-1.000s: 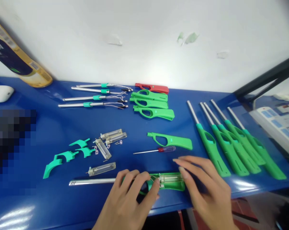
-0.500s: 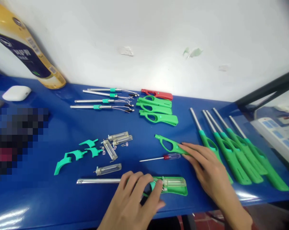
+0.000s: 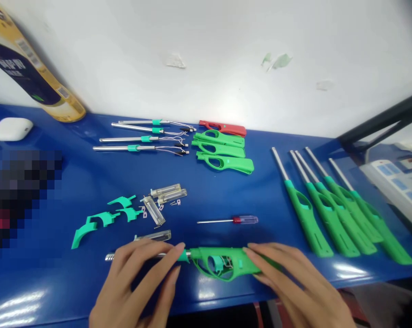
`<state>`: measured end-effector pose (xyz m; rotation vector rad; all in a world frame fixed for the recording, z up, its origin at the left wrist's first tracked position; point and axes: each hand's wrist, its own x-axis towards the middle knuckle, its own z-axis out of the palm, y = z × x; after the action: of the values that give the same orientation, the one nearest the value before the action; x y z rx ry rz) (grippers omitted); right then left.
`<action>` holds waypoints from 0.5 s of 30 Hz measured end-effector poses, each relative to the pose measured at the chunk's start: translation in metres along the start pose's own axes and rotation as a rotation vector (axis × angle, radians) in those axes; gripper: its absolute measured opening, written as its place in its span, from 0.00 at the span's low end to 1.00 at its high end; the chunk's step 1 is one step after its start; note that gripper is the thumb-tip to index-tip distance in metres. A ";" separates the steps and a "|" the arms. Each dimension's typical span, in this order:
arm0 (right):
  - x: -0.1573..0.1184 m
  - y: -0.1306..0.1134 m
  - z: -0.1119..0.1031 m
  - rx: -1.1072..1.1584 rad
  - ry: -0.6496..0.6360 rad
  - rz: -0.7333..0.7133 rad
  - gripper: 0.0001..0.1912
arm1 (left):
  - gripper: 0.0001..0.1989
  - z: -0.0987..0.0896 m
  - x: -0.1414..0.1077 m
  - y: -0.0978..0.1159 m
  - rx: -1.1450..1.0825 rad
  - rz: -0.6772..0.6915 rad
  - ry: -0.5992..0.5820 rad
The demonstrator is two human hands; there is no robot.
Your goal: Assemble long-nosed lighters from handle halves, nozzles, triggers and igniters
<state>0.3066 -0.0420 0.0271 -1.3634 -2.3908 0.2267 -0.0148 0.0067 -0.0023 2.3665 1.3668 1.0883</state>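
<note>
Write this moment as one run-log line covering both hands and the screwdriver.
left hand: at teal collar; right hand: on green casing, wide end; teal part: showing through casing's opening; screwdriver: on table beyond casing, untouched

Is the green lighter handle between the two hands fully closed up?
Apparently not fully: the upper shell lies over it, but two loop edges show out of line, and wires show inside.

Green lighter [image 3: 222, 252], lying crosswise, wires showing inside
</note>
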 end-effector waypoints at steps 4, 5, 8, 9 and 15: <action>0.004 -0.002 0.010 -0.035 -0.009 -0.017 0.32 | 0.20 0.004 -0.002 0.000 0.001 0.078 -0.098; 0.005 -0.002 0.011 -0.036 0.011 -0.014 0.31 | 0.20 0.006 -0.003 -0.001 0.001 0.090 -0.116; 0.008 -0.002 0.015 -0.019 0.035 0.004 0.31 | 0.20 0.008 -0.006 -0.005 0.011 0.105 -0.172; 0.008 -0.002 0.017 -0.013 0.034 0.009 0.31 | 0.20 0.008 -0.008 -0.007 0.022 0.108 -0.193; 0.002 -0.001 0.021 0.027 -0.021 0.035 0.32 | 0.25 0.002 -0.014 -0.018 0.102 0.130 -0.313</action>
<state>0.2961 -0.0399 0.0083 -1.3978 -2.3742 0.2826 -0.0297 0.0056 -0.0191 2.5935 1.1969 0.6507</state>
